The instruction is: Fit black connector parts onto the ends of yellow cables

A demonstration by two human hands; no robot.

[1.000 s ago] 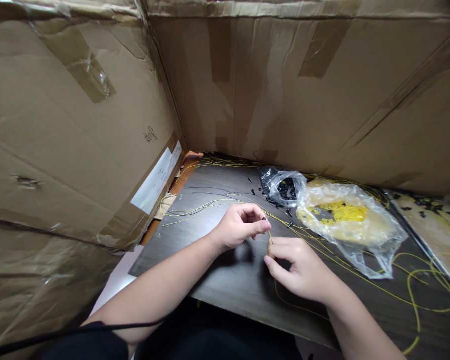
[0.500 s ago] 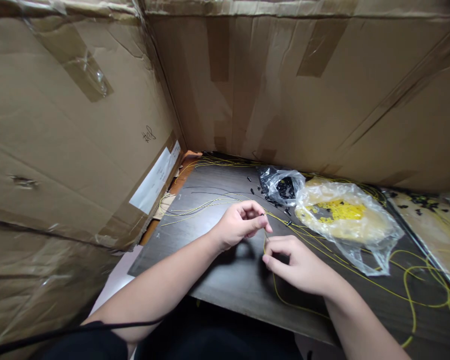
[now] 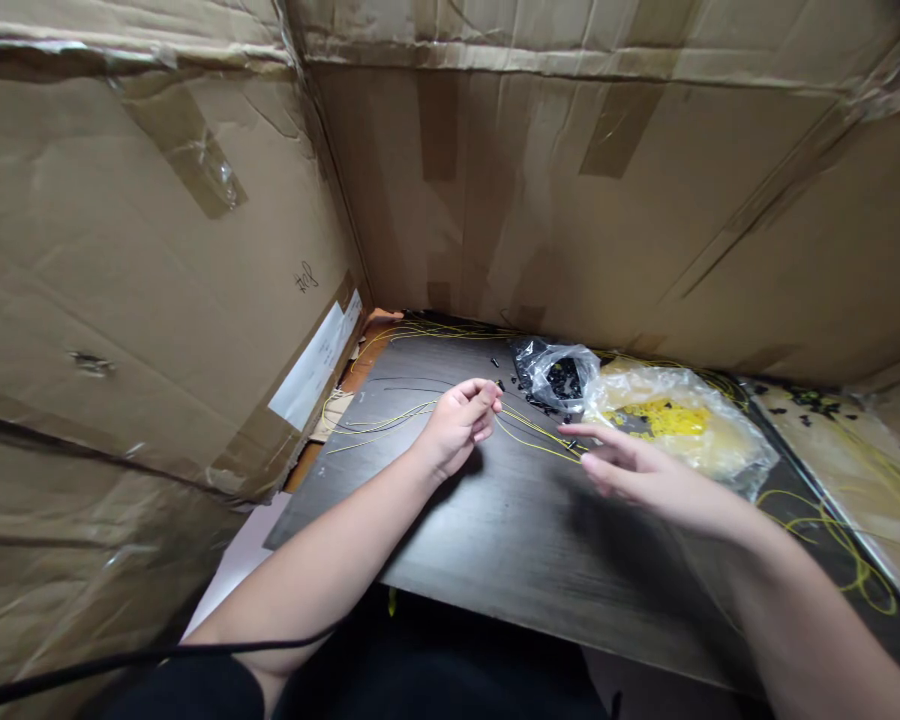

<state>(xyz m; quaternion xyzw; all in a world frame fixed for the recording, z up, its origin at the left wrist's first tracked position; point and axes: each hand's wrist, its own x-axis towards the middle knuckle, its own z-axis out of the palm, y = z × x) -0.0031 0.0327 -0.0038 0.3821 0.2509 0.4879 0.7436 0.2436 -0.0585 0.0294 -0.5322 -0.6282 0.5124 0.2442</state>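
My left hand (image 3: 465, 428) is closed in a pinch above the dark tabletop, thumb against the forefinger. Whatever sits between those fingertips is too small or hidden to make out. Thin yellow wires (image 3: 532, 441) run past the left fingertips toward the right. My right hand (image 3: 637, 472) is open, forefinger stretched out and thumb apart, and it holds nothing visible. Just beyond its fingertips lie small black parts (image 3: 546, 404) beside a clear plastic bag of black parts (image 3: 566, 380). A larger clear bag with yellow pieces (image 3: 671, 420) lies behind the right hand.
Cardboard walls (image 3: 540, 220) enclose the dark table (image 3: 495, 550) at the left and back. More yellow wire (image 3: 862, 570) lies looped at the right, near a tray-like surface (image 3: 810, 440) with scattered black bits. A black cord (image 3: 157, 655) crosses my left forearm.
My hands, which were close together at a yellow wire, have moved apart. The right has let go of the wire, opened and moved right and up; the left has shifted slightly left, still pinching.
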